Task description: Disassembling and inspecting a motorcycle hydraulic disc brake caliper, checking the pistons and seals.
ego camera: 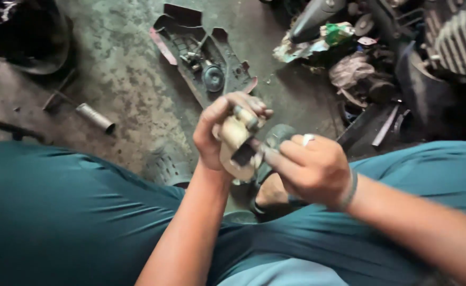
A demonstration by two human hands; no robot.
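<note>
My left hand [217,130] grips a pale, cream-coloured metal part [236,142] with a dark opening, held up between my knees. My right hand [312,167], with a ring on one finger and a band at the wrist, pinches something small and dark against the opening of that part; what it is I cannot tell. Both hands touch the part. My legs in teal trousers [58,212] fill the lower view, and a sandalled foot [270,193] shows beneath the hands.
On the stained concrete floor lies a dark plastic panel [227,69] holding small screws and a round cap. A short metal tube [95,117] lies at left. An engine with cooling fins [463,39], rags and scattered parts crowd the upper right.
</note>
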